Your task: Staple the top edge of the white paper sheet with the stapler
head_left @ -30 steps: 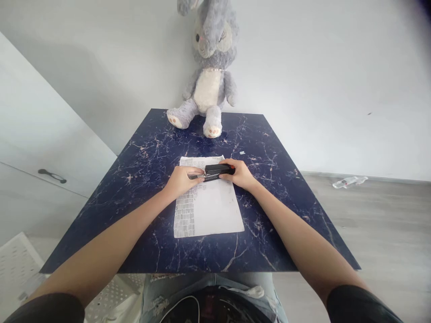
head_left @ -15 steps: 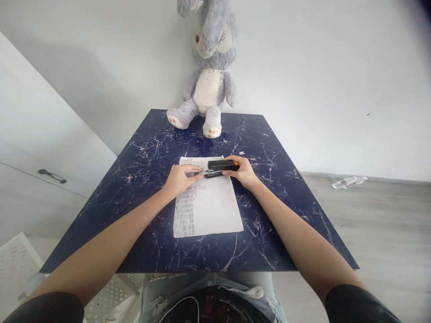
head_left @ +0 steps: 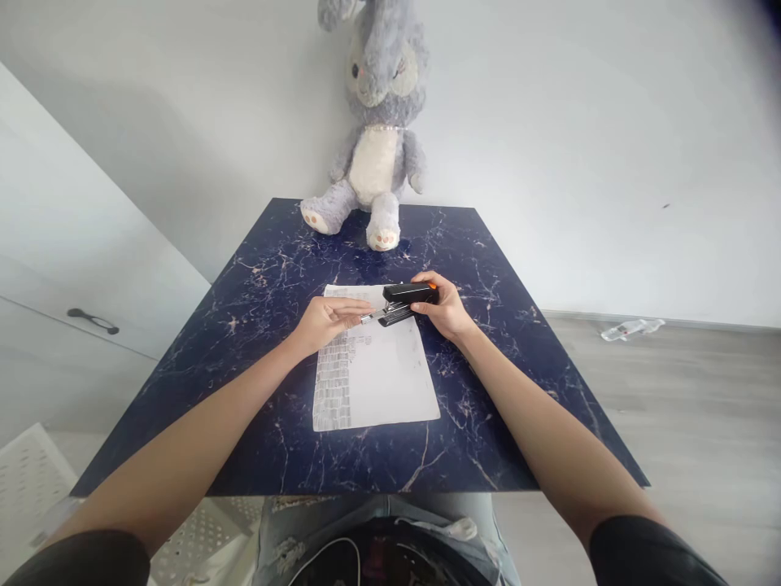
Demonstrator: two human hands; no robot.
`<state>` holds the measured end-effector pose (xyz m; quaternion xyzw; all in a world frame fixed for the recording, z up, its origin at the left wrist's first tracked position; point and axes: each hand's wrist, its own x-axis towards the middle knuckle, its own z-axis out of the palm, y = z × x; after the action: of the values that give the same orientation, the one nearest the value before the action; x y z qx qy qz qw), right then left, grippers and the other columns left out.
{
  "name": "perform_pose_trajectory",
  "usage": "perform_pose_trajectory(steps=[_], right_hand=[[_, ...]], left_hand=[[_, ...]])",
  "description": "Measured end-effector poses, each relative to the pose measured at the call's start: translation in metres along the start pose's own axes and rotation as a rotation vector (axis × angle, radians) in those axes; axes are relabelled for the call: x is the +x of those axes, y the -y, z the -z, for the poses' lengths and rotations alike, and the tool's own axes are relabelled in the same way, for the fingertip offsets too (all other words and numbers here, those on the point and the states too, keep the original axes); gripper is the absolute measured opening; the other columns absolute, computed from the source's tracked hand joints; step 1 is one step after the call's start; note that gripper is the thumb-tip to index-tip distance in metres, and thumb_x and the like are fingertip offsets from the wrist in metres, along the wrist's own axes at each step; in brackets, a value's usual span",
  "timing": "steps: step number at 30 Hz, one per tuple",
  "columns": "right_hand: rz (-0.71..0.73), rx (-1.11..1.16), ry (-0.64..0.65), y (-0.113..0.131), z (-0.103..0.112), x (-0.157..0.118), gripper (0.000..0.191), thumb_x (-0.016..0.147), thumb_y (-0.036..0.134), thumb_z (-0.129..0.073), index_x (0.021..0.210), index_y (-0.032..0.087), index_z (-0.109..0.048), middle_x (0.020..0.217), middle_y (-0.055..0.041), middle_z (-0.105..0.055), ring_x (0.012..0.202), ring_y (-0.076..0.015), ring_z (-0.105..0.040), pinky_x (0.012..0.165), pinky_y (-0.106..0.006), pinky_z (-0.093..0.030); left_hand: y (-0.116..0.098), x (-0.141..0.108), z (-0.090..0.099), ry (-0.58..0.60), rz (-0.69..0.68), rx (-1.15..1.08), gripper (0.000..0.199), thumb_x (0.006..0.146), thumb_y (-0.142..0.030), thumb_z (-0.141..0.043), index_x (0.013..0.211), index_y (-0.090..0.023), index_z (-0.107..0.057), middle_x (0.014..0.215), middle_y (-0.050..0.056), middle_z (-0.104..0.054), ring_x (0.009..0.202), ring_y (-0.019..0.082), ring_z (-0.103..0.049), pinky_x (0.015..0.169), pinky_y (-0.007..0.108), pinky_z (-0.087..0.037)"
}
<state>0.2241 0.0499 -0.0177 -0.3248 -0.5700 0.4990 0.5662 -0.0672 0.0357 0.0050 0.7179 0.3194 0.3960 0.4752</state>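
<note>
My right hand (head_left: 448, 309) grips a black stapler (head_left: 407, 293) with an orange patch near its rear, fingers on top and thumb below. The stapler's jaws are apart, and its front points left. My left hand (head_left: 326, 321) pinches a small silver metal piece (head_left: 367, 318) just before the stapler's front; whether the piece joins the stapler, I cannot tell. Below both hands lies a white sheet of paper (head_left: 394, 378) with a printed, sketched band down its left side.
A dark blue marble-patterned table (head_left: 488, 407) carries everything. At its far edge a grey plush rabbit (head_left: 375, 163) sits against the wall. A small white scrap (head_left: 438, 277) shows past my right hand. Clear plastic packaging (head_left: 631, 329) lies on the floor to the right.
The stapler and my right hand have shifted slightly right and are tilted more. The silver piece between my left fingers shows more clearly at the stapler's front.
</note>
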Motion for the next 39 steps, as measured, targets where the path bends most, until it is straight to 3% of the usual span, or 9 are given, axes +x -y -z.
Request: perform_pose_trajectory(steps=[8, 17, 21, 25, 30, 35, 37, 39], right_hand=[[-0.056, -0.020, 0.097, 0.003, -0.009, -0.004, 0.054, 0.062, 0.033, -0.099, 0.107, 0.025, -0.071, 0.099, -0.0015, -0.066, 0.088, -0.0198, -0.062, 0.080, -0.034, -0.053], [-0.053, -0.070, 0.155, 0.007, -0.018, -0.009, 0.053, 0.067, 0.039, -0.096, 0.110, 0.026, -0.068, 0.100, -0.0019, -0.066, 0.088, -0.0206, -0.063, 0.081, -0.035, -0.053], [-0.072, -0.118, 0.168, 0.009, -0.027, -0.012, 0.057, 0.067, 0.049, -0.094, 0.111, 0.025, -0.065, 0.102, -0.0035, -0.066, 0.089, -0.0221, -0.063, 0.081, -0.036, -0.053], [-0.048, -0.151, 0.158, 0.010, -0.034, -0.015, 0.057, 0.072, 0.052, -0.090, 0.114, 0.025, -0.063, 0.106, -0.0042, -0.065, 0.093, -0.0221, -0.062, 0.082, -0.034, -0.052], [0.020, -0.198, 0.162, 0.014, -0.039, -0.015, 0.049, 0.079, 0.049, -0.086, 0.116, 0.026, -0.063, 0.109, -0.0038, -0.064, 0.096, -0.0223, -0.061, 0.086, -0.034, -0.050], [0.040, -0.236, 0.082, 0.009, -0.032, -0.012, 0.048, 0.074, 0.046, -0.089, 0.111, 0.027, -0.066, 0.105, -0.0028, -0.066, 0.092, -0.0231, -0.062, 0.085, -0.037, -0.051], [0.052, -0.259, -0.032, 0.004, -0.023, -0.009, 0.048, 0.072, 0.045, -0.089, 0.110, 0.027, -0.066, 0.104, -0.0026, -0.067, 0.092, -0.0238, -0.063, 0.086, -0.038, -0.052], [0.081, -0.278, -0.174, 0.001, -0.010, -0.005, 0.046, 0.072, 0.044, -0.088, 0.110, 0.028, -0.065, 0.106, -0.0023, -0.067, 0.095, -0.0243, -0.062, 0.088, -0.039, -0.052]], left_hand=[[-0.002, 0.000, -0.007, -0.020, 0.072, 0.062, 0.038, 0.074, -0.041, -0.091, 0.105, -0.020, -0.083, 0.104, 0.009, -0.083, 0.101, 0.028, -0.080, 0.100, 0.043, -0.064], [0.006, 0.000, -0.009, -0.018, 0.001, 0.188, 0.025, 0.081, -0.042, -0.086, 0.095, -0.022, -0.084, 0.102, 0.008, -0.083, 0.097, 0.028, -0.080, 0.098, 0.041, -0.063], [0.008, 0.001, -0.010, 0.028, -0.020, 0.222, 0.022, 0.087, -0.043, -0.078, 0.089, -0.021, -0.083, 0.091, 0.006, -0.083, 0.085, 0.025, -0.080, 0.084, 0.037, -0.063], [0.010, 0.001, -0.008, 0.003, -0.028, 0.272, 0.028, 0.090, -0.044, -0.073, 0.080, -0.019, -0.079, 0.078, 0.005, -0.081, 0.072, 0.022, -0.076, 0.069, 0.032, -0.059], [0.012, 0.001, -0.006, -0.039, -0.028, 0.331, 0.030, 0.092, -0.043, -0.070, 0.076, -0.019, -0.078, 0.075, 0.005, -0.080, 0.068, 0.022, -0.073, 0.066, 0.032, -0.057], [0.010, 0.003, -0.008, -0.033, -0.036, 0.331, 0.025, 0.093, -0.043, -0.071, 0.097, -0.020, -0.081, 0.093, 0.006, -0.083, 0.086, 0.025, -0.079, 0.084, 0.037, -0.062], [0.009, 0.003, -0.007, -0.019, -0.056, 0.416, 0.031, 0.097, -0.043, -0.067, 0.118, -0.022, -0.078, 0.116, 0.008, -0.080, 0.109, 0.027, -0.076, 0.102, 0.042, -0.057], [0.009, 0.002, -0.004, 0.077, -0.083, 0.562, 0.043, 0.100, -0.043, -0.063, 0.140, -0.026, -0.067, 0.146, 0.009, -0.066, 0.139, 0.029, -0.059, 0.120, 0.047, -0.043]])
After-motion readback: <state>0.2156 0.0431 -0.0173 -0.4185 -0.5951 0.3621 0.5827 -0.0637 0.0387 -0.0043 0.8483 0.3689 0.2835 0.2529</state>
